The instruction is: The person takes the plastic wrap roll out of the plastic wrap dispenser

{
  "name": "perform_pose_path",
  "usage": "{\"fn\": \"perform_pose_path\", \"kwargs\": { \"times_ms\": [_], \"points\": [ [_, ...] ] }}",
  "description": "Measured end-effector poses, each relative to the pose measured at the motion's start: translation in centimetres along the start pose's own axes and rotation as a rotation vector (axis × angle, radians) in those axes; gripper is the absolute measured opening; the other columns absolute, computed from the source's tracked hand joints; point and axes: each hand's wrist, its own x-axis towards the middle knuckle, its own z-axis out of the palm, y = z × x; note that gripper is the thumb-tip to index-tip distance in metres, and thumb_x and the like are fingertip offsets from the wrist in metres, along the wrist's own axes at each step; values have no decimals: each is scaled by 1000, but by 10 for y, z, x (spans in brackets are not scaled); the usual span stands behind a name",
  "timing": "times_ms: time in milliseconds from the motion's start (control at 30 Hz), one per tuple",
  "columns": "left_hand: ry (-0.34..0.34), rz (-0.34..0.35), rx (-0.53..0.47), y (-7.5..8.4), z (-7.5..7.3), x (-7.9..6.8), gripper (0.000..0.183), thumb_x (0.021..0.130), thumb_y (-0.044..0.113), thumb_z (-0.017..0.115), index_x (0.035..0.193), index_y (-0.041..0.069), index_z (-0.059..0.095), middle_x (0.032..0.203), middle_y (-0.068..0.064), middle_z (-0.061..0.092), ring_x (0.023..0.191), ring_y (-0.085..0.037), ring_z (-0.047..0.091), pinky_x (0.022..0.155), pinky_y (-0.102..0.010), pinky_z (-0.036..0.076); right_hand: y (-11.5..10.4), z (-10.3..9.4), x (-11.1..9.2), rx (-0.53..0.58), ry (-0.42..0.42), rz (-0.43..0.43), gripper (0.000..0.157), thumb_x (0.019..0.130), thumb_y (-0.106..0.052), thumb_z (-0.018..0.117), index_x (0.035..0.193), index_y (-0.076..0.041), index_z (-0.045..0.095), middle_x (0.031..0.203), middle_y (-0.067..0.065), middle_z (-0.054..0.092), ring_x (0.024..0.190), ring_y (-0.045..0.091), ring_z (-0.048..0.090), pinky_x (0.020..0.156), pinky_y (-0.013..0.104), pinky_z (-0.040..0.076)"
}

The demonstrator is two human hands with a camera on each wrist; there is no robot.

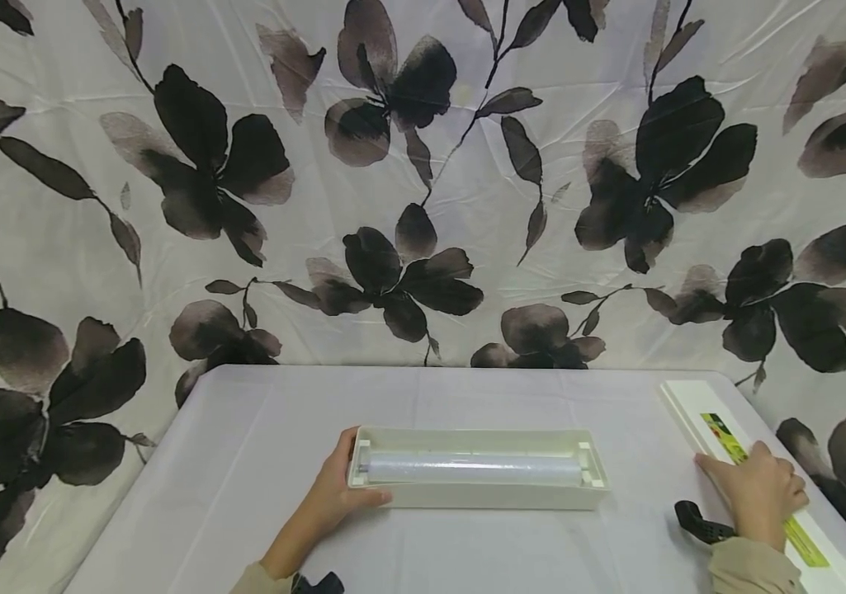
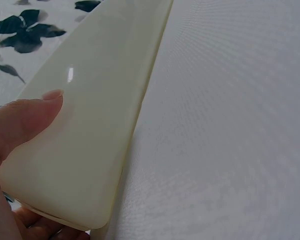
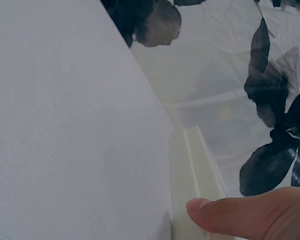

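Note:
A cream-coloured cling film dispenser box (image 1: pixel 493 497) lies lengthwise on the table, its top side uncovered. Inside it rests a roll of clear film (image 1: pixel 474 468). My left hand (image 1: pixel 329 491) grips the box's left end, thumb on the front wall; the left wrist view shows that thumb (image 2: pixel 30 120) on the smooth side and fingertips curled under the end. At the table's right edge, my right hand (image 1: pixel 760 491) holds a long cream lid (image 1: pixel 682 404) with a yellow-green label strip (image 1: pixel 807 544). Its thumb (image 3: pixel 225 212) presses the lid's near side; the other fingers are hidden in the right wrist view.
A white cloth covers the table (image 1: pixel 541 553). Its right edge runs close beside the lid. Behind hangs a white sheet with dark flowers (image 1: pixel 393 285). Black straps with camera mounts (image 1: pixel 699 521) sit at both wrists.

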Motion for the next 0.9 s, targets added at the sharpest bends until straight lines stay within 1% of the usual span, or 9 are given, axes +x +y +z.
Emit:
{"fn": "perform_pose_path", "kwargs": {
  "times_ms": [67, 200, 267, 467, 633, 733, 900],
  "points": [
    [1, -7, 0, 1, 0, 0, 91, 64, 25, 89, 139, 12, 41, 125, -3, 60, 108, -22, 57, 97, -44, 41, -1, 0, 1, 31, 4, -14, 83, 86, -34, 69, 138, 17, 28, 124, 46, 31, 124, 63, 25, 105, 67, 19],
    [1, 1, 8, 0, -1, 0, 90, 64, 25, 89, 139, 11, 41, 125, -3, 60, 108, -20, 56, 97, -43, 41, -6, -2, 2, 101, 2, -17, 85, 90, -34, 64, 146, 15, 21, 134, 45, 27, 130, 63, 20, 109, 66, 15],
    [2, 3, 8, 1, -1, 1, 91, 64, 25, 89, 139, 11, 41, 125, -3, 60, 108, -20, 57, 97, -44, 42, -10, -4, 1, 133, 10, -25, 83, 92, -33, 61, 147, 13, 20, 136, 45, 25, 132, 63, 18, 110, 66, 13],
    [0, -3, -1, 1, 0, 1, 90, 64, 25, 89, 139, 13, 41, 125, -3, 60, 108, -21, 57, 98, -45, 41, -19, -7, -2, 240, 44, -71, 75, 95, -32, 56, 148, 11, 25, 142, 43, 25, 134, 60, 18, 109, 66, 13],
    [2, 7, 1, 0, 0, 1, 90, 65, 25, 88, 140, 11, 41, 126, -4, 60, 109, -22, 57, 98, -47, 41, -29, -10, -5, 267, 36, -110, 72, 96, -32, 55, 149, 10, 27, 143, 42, 26, 133, 59, 19, 106, 66, 17],
    [6, -4, -5, 1, 0, 1, 91, 64, 25, 89, 140, 13, 41, 126, -3, 60, 109, -22, 57, 98, -47, 41, -37, -11, -7, 278, 36, -143, 70, 97, -30, 55, 148, 9, 29, 144, 41, 27, 133, 59, 21, 106, 67, 18],
    [-2, -10, -18, 1, -1, 0, 90, 65, 24, 88, 140, 14, 40, 126, -3, 59, 109, -22, 56, 98, -46, 41, -47, -12, -11, 318, 73, -250, 63, 97, -25, 55, 145, 11, 36, 143, 40, 33, 135, 56, 25, 109, 64, 17]
  ]
}}
